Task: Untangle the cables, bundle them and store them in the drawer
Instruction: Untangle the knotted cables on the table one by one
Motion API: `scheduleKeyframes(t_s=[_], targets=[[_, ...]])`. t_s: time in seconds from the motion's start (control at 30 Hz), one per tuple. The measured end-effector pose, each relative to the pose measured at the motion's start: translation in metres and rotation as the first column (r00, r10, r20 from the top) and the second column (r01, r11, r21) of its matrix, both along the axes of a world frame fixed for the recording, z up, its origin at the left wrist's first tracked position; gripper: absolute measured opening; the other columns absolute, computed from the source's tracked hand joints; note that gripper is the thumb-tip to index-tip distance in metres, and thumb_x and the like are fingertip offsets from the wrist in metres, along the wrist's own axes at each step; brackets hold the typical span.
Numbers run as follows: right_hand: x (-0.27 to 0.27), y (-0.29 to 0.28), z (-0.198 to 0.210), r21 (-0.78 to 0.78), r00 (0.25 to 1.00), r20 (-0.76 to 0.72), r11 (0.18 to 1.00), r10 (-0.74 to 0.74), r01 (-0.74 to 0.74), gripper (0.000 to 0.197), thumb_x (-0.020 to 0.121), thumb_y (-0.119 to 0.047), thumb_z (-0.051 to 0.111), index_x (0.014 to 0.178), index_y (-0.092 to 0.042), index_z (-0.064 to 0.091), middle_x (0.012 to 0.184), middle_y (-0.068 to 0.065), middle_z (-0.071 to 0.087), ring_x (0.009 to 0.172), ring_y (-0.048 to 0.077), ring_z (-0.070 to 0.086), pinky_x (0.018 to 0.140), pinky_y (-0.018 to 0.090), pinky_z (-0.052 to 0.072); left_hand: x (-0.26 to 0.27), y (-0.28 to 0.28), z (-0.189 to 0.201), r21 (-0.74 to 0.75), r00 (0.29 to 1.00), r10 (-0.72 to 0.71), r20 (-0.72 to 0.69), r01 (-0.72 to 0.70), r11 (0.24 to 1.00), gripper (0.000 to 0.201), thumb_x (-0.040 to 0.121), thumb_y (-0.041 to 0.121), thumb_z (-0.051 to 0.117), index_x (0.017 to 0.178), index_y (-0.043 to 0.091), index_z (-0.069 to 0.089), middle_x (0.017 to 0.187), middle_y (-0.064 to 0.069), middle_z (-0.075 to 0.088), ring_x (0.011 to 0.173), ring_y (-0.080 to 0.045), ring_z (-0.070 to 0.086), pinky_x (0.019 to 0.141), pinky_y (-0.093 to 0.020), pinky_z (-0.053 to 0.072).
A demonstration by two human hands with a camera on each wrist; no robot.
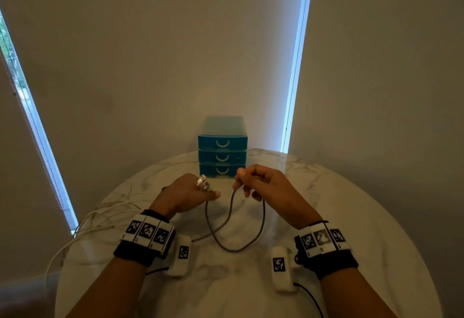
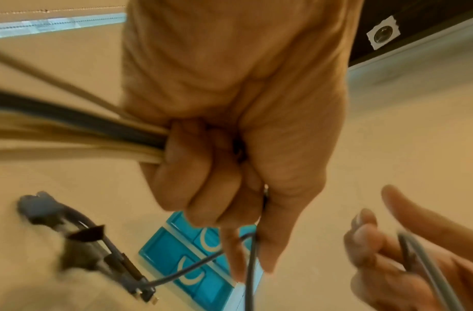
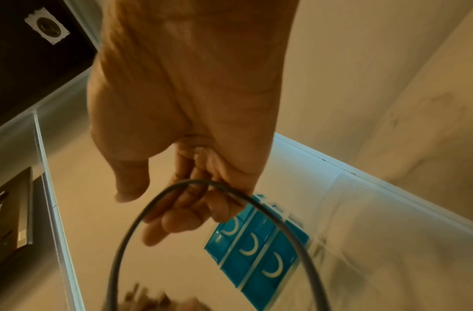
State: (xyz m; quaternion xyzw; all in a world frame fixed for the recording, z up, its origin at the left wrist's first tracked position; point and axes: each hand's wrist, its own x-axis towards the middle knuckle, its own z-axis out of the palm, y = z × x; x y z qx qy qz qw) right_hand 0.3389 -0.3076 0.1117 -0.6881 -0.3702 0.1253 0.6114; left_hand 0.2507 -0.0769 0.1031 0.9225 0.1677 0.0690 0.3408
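Observation:
A grey cable hangs in a loop between both hands over the marble table. My left hand is a fist round a bunch of white and dark cables, and its thumb and forefinger pinch the grey cable. My right hand pinches the other side of the loop, fingers curled round the grey cable. The teal three-drawer unit stands just behind the hands with all drawers closed. Cable plugs dangle below the left hand.
White cables trail from the left hand over the table's left edge. The wall with blinds rises right behind the drawer unit. The table's front and right parts show bare marble.

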Motion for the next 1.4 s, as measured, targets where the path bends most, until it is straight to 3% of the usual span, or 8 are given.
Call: scheduleKeyframes(t_s=[0.33, 0.63, 0.77, 1.0, 1.13, 1.23, 1.3, 1.4], targets=[[0.009, 0.02, -0.025, -0.03, 0.785, -0.617, 0.998, -0.057, 0.049, 0.08, 0.1, -0.075, 0.044, 0.126, -0.004, 0.069, 0.103, 0.013, 0.081, 0.079, 0.02, 0.07, 0.063, 0.028, 0.05, -0.032, -0.031, 0.03, -0.108, 0.866, -0.438, 0.239, 0.472, 0.875, 0.013, 0.094, 0.026, 0.081, 0.103, 0.017, 0.082, 0.092, 0.009, 0.08, 0.087, 0.004, 0.069, 0.081, -0.011, 0.049], [0.021, 0.013, -0.008, 0.498, 0.647, -0.747, 0.775, 0.154, 0.39, 0.037, 0.098, -0.013, 0.073, 0.133, -0.001, 0.07, 0.108, 0.009, 0.077, 0.082, 0.012, 0.07, 0.058, 0.017, 0.054, -0.036, -0.022, 0.035, -0.083, 0.891, -0.431, 0.142, 0.445, 0.892, 0.016, 0.094, 0.037, 0.08, 0.106, 0.028, 0.083, 0.108, 0.012, 0.081, 0.106, -0.004, 0.073, 0.098, -0.02, 0.052], [0.025, -0.002, 0.009, 0.488, 0.62, -0.784, 0.645, 0.028, 0.588, 0.03, 0.092, -0.006, 0.08, 0.12, 0.0, 0.073, 0.107, 0.011, 0.077, 0.084, 0.013, 0.072, 0.063, 0.018, 0.061, -0.031, -0.004, 0.033, -0.105, 0.901, -0.179, 0.396, 0.238, 0.965, 0.013, 0.095, 0.039, 0.078, 0.105, 0.033, 0.082, 0.108, 0.017, 0.08, 0.105, 0.001, 0.072, 0.098, -0.031, 0.057], [0.045, -0.007, 0.044, 0.447, 0.51, -0.843, 0.306, -0.17, 0.841, 0.007, 0.101, 0.0, 0.066, 0.108, 0.0, 0.068, 0.112, 0.009, 0.073, 0.077, 0.009, 0.067, 0.062, 0.014, 0.058, -0.035, 0.023, 0.043, -0.559, 0.116, 0.577, 0.808, -0.16, 0.814, 0.03, 0.099, 0.043, 0.075, 0.075, 0.03, 0.063, 0.067, 0.006, 0.057, 0.064, -0.009, 0.051, 0.07, -0.031, 0.049], [0.046, 0.068, 0.092, 0.566, 0.713, -0.644, 0.455, -0.278, 0.688, 0.028, 0.098, 0.003, 0.067, 0.126, 0.001, 0.06, 0.106, 0.01, 0.07, 0.079, 0.017, 0.062, 0.066, 0.024, 0.053, -0.036, 0.016, 0.045, -0.512, -0.025, 0.514, 0.857, -0.141, 0.847, 0.033, 0.101, 0.038, 0.074, 0.078, 0.019, 0.062, 0.066, -0.002, 0.053, 0.062, -0.017, 0.047, 0.064, -0.035, 0.046], [-0.002, 0.132, 0.136, 0.269, 0.988, -0.152, 0.963, 0.017, 0.025, 0.051, 0.097, -0.007, 0.075, 0.144, 0.002, 0.056, 0.125, 0.013, 0.066, 0.109, 0.021, 0.065, 0.097, 0.032, 0.054, -0.036, 0.008, 0.042, -0.416, -0.028, 0.418, 0.908, -0.167, 0.894, 0.037, 0.103, 0.031, 0.072, 0.08, 0.006, 0.06, 0.064, -0.008, 0.051, 0.058, -0.023, 0.046, 0.061, -0.036, 0.044], [-0.023, 0.151, 0.144, 0.002, 0.985, 0.043, 0.986, 0.165, -0.166, 0.063, 0.102, -0.017, 0.072, 0.158, -0.004, 0.046, 0.157, 0.011, 0.052, 0.143, 0.023, 0.054, 0.118, 0.036, 0.046, -0.039, 0.006, 0.044, -0.377, -0.026, 0.379, 0.925, -0.174, 0.91, 0.035, 0.104, 0.025, 0.071, 0.08, 0.003, 0.059, 0.064, -0.005, 0.052, 0.058, -0.019, 0.048, 0.062, -0.029, 0.044], [-0.023, 0.139, 0.124, 0.112, 0.986, 0.013, 0.98, 0.167, -0.167, 0.036, 0.107, -0.013, 0.062, 0.143, -0.009, 0.065, 0.143, 0.007, 0.069, 0.132, 0.02, 0.066, 0.113, 0.039, 0.053, -0.042, 0.005, 0.043, -0.345, 0.044, 0.355, 0.934, -0.149, 0.927, 0.033, 0.103, 0.022, 0.071, 0.08, 0.002, 0.059, 0.065, -0.002, 0.053, 0.06, -0.012, 0.049, 0.064, -0.026, 0.046]])
